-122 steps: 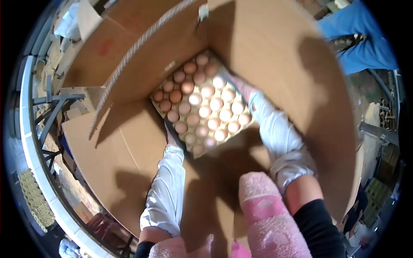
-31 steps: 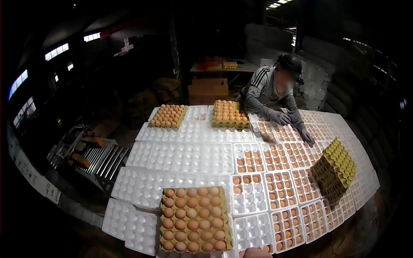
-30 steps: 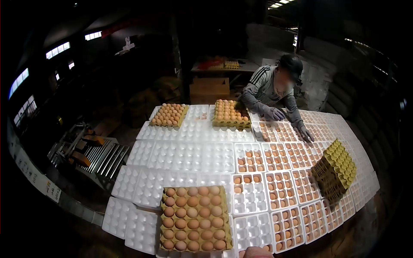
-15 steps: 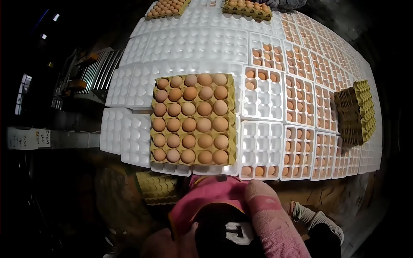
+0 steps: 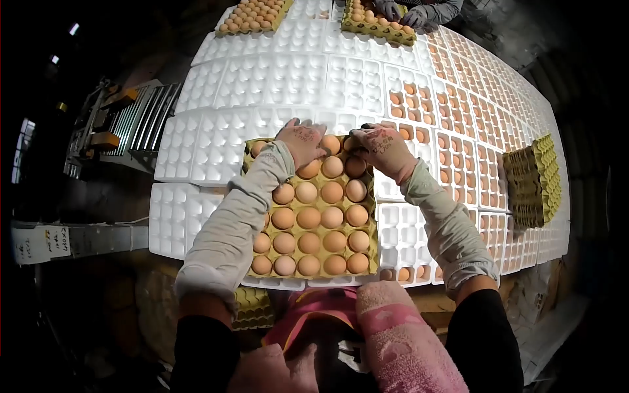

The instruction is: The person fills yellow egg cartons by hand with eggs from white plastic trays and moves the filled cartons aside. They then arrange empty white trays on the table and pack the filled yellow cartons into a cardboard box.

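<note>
A yellow-green egg tray [image 5: 374,226] full of brown eggs [image 5: 308,217] lies in front of me on white foam trays. My left hand [image 5: 303,142], in a pale glove with red print, curls its fingers over eggs in the far row, which it partly hides. At the far right corner, my right hand [image 5: 385,150], gloved alike, closes its fingers around an egg [image 5: 352,143]. Both hands are low, at the height of the eggs. Just right of the tray is a foam tray [image 5: 401,236] with eggs only in its nearest row.
More foam trays [image 5: 275,72] cover the table, those on the right filled with eggs. A stack of egg trays [image 5: 532,180] stands at right. Two egg-filled trays lie at the far side, where another person's gloved hands [image 5: 413,14] work. A roller conveyor [image 5: 141,121] is at left.
Both my hands have come into view and reached to the far row of the egg tray. The other person's hands now show over the far tray. The view has shifted slightly.
</note>
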{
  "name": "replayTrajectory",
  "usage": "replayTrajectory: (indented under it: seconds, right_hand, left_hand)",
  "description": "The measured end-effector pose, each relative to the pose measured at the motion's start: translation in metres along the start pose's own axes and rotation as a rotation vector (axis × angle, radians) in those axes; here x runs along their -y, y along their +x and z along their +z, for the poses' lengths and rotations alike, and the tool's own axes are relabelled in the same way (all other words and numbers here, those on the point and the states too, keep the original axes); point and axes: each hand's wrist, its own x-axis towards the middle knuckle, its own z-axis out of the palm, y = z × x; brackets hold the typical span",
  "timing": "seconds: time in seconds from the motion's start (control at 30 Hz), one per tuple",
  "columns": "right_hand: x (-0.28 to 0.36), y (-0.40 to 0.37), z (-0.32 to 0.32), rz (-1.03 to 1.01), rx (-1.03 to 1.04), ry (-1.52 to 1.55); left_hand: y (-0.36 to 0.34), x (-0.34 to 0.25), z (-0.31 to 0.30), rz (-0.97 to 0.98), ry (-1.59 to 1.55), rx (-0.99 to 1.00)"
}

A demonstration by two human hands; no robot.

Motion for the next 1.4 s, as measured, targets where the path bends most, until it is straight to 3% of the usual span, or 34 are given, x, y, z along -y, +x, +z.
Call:
replayTrajectory:
  seconds: [0.03, 0.1, 0.13, 0.17, 0.2, 0.23, 0.27, 0.3, 0.33, 0.37, 0.4, 0.47, 0.5, 0.53, 0.6, 0.63, 0.7, 0.77, 0.8, 0.83, 0.9, 0.93, 0.97, 1.0, 1.03, 1.07, 1.13, 1.17, 1.2, 1.27, 1.3, 1.33, 1.37, 1.4]
  right_hand:
    - [0.0, -0.005, -0.008, -0.057, -0.085, 0.006]
    - [-0.004, -0.014, -0.01, -0.083, -0.191, 0.097]
    - [-0.004, -0.018, -0.011, 0.061, -0.187, 0.325]
    - [-0.001, -0.021, -0.011, 0.206, -0.184, 0.554]
    - [0.0, -0.023, -0.011, 0.352, -0.182, 0.783]
    - [-0.001, -0.019, -0.005, 0.388, -0.332, 1.011]
    - [-0.004, -0.019, -0.016, 0.593, -0.263, 1.173]
    - [-0.01, -0.018, -0.015, 0.493, -0.357, 1.505]
    - [-0.016, -0.016, -0.012, 0.378, -0.443, 1.837]
    - [-0.021, -0.008, -0.01, 0.233, -0.421, 1.961]
    - [-0.022, 0.0, -0.008, 0.149, -0.389, 2.11]
    - [-0.014, 0.02, -0.013, 0.4, -0.277, 1.775]
    - [-0.007, 0.037, -0.024, 0.378, 0.02, 1.552]
    - [0.02, 0.049, -0.032, 0.474, 0.194, 0.919]
    - [0.037, 0.048, -0.006, -0.085, 0.048, -0.059]
    - [0.03, 0.044, 0.009, -0.137, 0.058, -0.077]
    - [0.025, 0.04, -0.001, 0.011, 0.079, 0.18]
    - [0.013, 0.034, -0.006, 0.205, 0.033, 0.557]
    - [0.01, 0.029, -0.009, 0.413, -0.013, 1.254]
    - [0.015, 0.032, -0.019, 0.369, -0.035, 1.454]
    - [0.029, 0.045, -0.016, 0.273, -0.11, 1.677]
    - [0.023, 0.055, -0.015, 0.309, 0.12, 1.615]
    - [0.036, 0.072, -0.006, 0.2, 0.101, 1.421]
    - [0.045, 0.086, 0.01, 0.075, 0.133, 1.008]
    - [0.067, 0.092, 0.002, -0.123, 0.048, 0.224]
    - [0.076, 0.106, 0.005, -0.144, 0.286, -0.077]
    - [0.082, 0.121, 0.007, -0.126, 0.354, -0.211]
    - [0.07, 0.124, 0.013, -0.285, 0.285, -0.181]
    - [0.069, 0.126, 0.015, -0.298, 0.318, -0.148]
    - [0.064, 0.105, 0.01, -0.1, 0.062, 0.156]
    - [0.059, 0.09, 0.004, 0.096, -0.035, 0.496]
    - [0.048, 0.069, -0.019, 0.295, 0.131, 1.167]
    - [0.029, 0.046, -0.003, 0.217, 0.024, 1.664]
    - [0.019, 0.015, -0.001, 0.241, -0.105, 1.919]
  left_hand:
    - [-0.005, -0.005, -0.024, -0.137, -0.222, 0.202]
    - [-0.022, -0.004, -0.014, -0.09, -0.094, 0.056]
    - [-0.033, 0.001, -0.009, -0.065, -0.025, -0.016]
    - [-0.041, 0.012, 0.005, 0.06, -0.092, -0.313]
    - [-0.045, 0.017, 0.016, 0.067, -0.257, -0.406]
    - [-0.055, 0.017, 0.012, 0.069, -0.422, -0.501]
    - [-0.062, 0.019, 0.01, 0.065, -0.584, -0.601]
    - [-0.067, 0.023, 0.009, -0.097, -1.451, -0.53]
    - [-0.077, 0.036, 0.002, -0.184, -1.687, -0.634]
    - [-0.088, 0.049, -0.006, -0.256, -1.913, -0.773]
    - [-0.092, 0.067, -0.001, -0.159, -2.195, -0.993]
    - [-0.115, 0.116, 0.031, -0.242, -2.282, -0.749]
    - [-0.117, 0.123, 0.027, -0.436, -1.876, -0.543]
    - [-0.119, 0.13, 0.023, -0.553, -1.461, -0.318]
    - [-0.102, 0.072, -0.002, -0.684, -0.18, -0.211]
    - [-0.093, 0.059, -0.001, -0.678, -0.183, -0.145]
    - [-0.087, 0.061, -0.001, -0.674, -0.213, -0.129]
    - [-0.1, 0.076, 0.012, -0.62, -0.562, -0.28]
    - [-0.108, 0.086, 0.023, -0.586, -0.734, -0.355]
    - [-0.118, 0.099, 0.038, -0.521, -1.309, -0.498]
    - [-0.144, 0.091, 0.035, -0.269, -1.667, -0.804]
    - [-0.152, 0.082, 0.025, -0.275, -1.706, -0.803]
    - [-0.159, 0.074, 0.014, -0.281, -1.744, -0.802]
    - [-0.154, 0.087, 0.027, -0.486, -1.659, -0.59]
    - [-0.149, 0.074, 0.02, -0.607, -0.991, -0.468]
    - [-0.141, 0.053, 0.014, -0.655, -0.321, -0.335]
    - [-0.124, 0.026, 0.017, -0.73, -0.059, -0.177]
    - [-0.124, 0.025, 0.019, -0.687, -0.061, -0.236]
    - [-0.126, 0.031, 0.02, -0.628, -0.066, -0.296]
    - [-0.135, 0.047, 0.023, -0.551, -0.254, -0.219]
    - [-0.145, 0.053, 0.025, -0.57, -0.711, -0.345]
    - [-0.153, 0.055, 0.025, -0.584, -1.173, -0.447]
    - [-0.158, 0.051, 0.018, -0.437, -1.324, -0.504]
    - [-0.16, 0.047, 0.011, -0.299, -1.474, -0.559]
